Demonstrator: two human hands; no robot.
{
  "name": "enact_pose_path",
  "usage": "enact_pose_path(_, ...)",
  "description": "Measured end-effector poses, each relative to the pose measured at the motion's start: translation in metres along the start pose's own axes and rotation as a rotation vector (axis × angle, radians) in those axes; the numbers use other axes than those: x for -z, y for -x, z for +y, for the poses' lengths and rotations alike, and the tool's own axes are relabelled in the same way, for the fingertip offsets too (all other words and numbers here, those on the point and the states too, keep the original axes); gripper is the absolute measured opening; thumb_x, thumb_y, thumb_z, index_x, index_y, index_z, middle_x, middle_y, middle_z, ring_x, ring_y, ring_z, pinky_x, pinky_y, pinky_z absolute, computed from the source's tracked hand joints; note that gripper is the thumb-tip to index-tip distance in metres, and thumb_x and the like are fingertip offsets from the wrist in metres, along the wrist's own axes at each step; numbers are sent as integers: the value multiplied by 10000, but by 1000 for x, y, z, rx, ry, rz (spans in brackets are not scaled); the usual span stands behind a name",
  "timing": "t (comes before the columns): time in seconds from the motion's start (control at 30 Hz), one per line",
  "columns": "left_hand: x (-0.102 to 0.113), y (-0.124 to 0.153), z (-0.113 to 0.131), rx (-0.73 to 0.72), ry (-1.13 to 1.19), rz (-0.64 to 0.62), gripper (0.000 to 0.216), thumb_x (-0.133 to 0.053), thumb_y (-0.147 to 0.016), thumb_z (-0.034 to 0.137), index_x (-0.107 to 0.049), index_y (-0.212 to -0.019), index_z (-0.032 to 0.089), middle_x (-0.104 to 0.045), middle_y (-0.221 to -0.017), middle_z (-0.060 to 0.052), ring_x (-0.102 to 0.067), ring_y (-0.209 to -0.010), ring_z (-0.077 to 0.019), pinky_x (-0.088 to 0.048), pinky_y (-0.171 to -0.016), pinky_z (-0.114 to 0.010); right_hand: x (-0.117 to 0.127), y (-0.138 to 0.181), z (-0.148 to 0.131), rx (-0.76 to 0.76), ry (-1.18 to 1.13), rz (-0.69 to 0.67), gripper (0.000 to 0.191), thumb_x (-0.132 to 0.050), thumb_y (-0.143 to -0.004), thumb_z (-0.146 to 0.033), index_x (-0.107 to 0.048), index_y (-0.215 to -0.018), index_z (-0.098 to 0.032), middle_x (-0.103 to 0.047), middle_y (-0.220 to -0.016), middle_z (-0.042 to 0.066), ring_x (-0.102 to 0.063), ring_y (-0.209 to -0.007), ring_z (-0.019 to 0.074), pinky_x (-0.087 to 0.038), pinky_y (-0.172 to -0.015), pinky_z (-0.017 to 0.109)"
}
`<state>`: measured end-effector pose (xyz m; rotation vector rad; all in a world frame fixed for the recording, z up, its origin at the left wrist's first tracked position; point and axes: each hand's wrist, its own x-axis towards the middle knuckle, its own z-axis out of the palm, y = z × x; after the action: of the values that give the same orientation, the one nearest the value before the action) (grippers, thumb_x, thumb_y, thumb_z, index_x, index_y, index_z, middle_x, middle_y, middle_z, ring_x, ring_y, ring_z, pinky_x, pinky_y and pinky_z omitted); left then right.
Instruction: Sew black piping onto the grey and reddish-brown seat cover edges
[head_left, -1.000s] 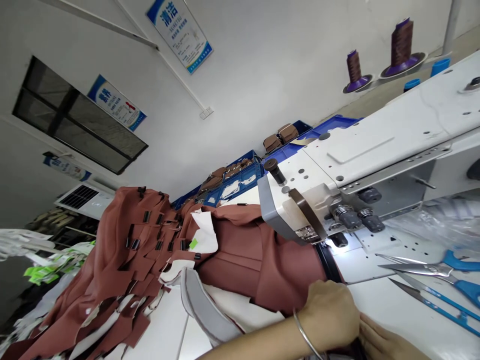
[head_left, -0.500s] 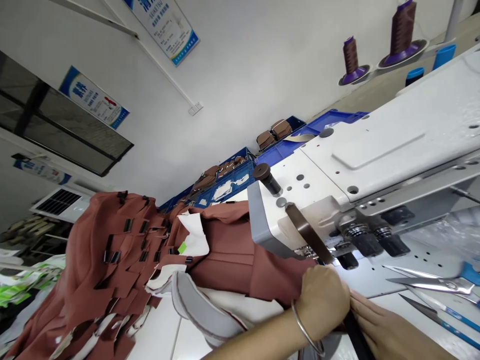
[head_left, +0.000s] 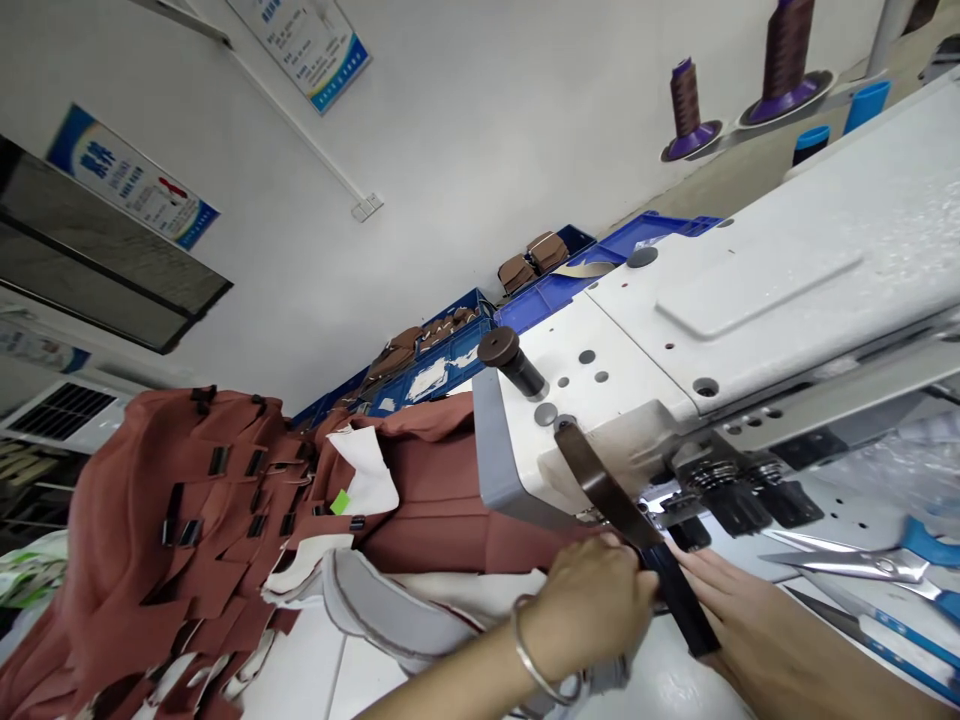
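My left hand [head_left: 592,610], with a metal bangle on its wrist, is curled shut over reddish-brown material [head_left: 465,500] and a black strap [head_left: 679,600] just in front of the white sewing machine's [head_left: 750,310] needle area. My right hand [head_left: 742,610] lies under and beside the black strap, fingers stretched toward the needle. The strap runs up under a brown band [head_left: 600,485] that hangs from the machine head. A grey-white padded piece [head_left: 382,610] lies left of my left forearm.
A heap of reddish-brown pieces with black clips [head_left: 187,520] fills the left. Blue-handled scissors [head_left: 870,565] lie on the machine bed at right. Blue bins [head_left: 457,345] with brown parts stand behind. Two purple-based thread cones [head_left: 686,105] sit at the top right.
Both hands have moved up and left toward the needle, bringing the black strap with them. The view has tilted, so the machine head looks larger.
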<state>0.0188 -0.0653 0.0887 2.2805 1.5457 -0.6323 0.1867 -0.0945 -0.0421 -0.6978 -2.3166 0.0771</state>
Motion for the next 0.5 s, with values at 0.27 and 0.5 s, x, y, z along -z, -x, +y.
enact_pose_path(0.27, -5, 62, -39, -112, 116, 18, 157, -564, -913, 290, -662, -862, 178, -681, -889, -8, -610, -848, -143, -419, -801, -241, 20, -6, 4, -41, -31, -174, 573, -491, -903, -178, -369, -1460, -123, -355, -1500, 143, -299, -1392, 269, -359, -1121, 472)
enact_pose_path(0.5, -123, 64, 64, -109, 2, 253, 351, -467, -842, 32, -623, -1157, 29, -667, -829, -153, -612, -696, -199, -474, -581, -288, 11, 3, 10, -35, 27, -99, 564, -366, -812, -20, -490, -1356, -104, -476, -1400, 147, -395, -1330, 265, -402, -1075, 489)
